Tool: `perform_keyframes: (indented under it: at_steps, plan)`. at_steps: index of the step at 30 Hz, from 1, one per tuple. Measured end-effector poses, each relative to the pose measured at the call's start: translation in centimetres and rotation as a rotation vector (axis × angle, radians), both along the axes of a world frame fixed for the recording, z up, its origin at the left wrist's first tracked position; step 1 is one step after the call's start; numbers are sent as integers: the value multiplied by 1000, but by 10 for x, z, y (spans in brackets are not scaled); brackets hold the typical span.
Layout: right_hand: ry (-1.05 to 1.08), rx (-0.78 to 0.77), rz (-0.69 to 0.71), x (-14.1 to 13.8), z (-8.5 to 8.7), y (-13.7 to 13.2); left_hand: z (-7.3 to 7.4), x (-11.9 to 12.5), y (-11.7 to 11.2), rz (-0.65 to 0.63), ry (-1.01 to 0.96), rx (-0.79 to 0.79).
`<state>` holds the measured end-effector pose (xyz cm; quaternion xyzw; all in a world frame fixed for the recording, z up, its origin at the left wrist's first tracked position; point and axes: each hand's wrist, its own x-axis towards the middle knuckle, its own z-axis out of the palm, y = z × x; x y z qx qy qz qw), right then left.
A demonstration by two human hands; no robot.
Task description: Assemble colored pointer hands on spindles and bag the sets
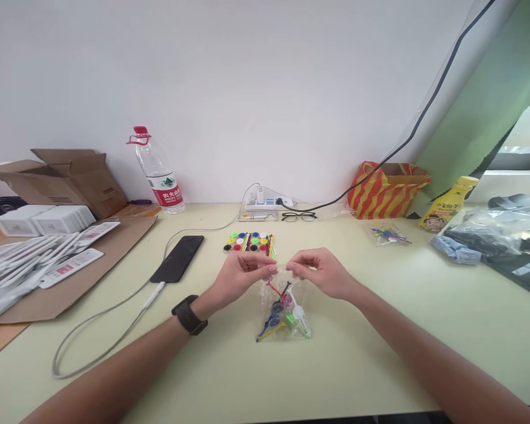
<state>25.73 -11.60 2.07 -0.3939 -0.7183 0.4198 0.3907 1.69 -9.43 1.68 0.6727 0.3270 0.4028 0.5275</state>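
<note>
A clear plastic bag (285,315) hangs or rests upright in front of me, its lower end near the tabletop. Inside it are small plastic pieces in red, black, white, green, blue and yellow. My left hand (242,274), with a dark watch on the wrist, pinches one top corner of the bag. The other top corner is pinched between the thumb and fingers of my right hand (322,272). Just behind my hands, round coloured pieces (247,242) lie in rows, with thin coloured sticks among them.
A phone (177,259) on a grey cable lies to the left, near cardboard and white tags (70,268). Further back stand a water bottle (165,188), a power strip (265,204), eyeglasses (299,217) and a striped bag (375,191). Another filled packet (387,234) and a yellow bottle (448,203) are at right.
</note>
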Motion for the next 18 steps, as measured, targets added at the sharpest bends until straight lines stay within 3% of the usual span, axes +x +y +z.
perform_keyframes:
  at_steps: [8, 18]
  plan:
    - [14, -14, 9, 7, -2, 6, -1, -3, 6, 35, 18, 34]
    - [232, -155, -3, 11, -14, 16, 0, -6, 11, 34, 51, 30]
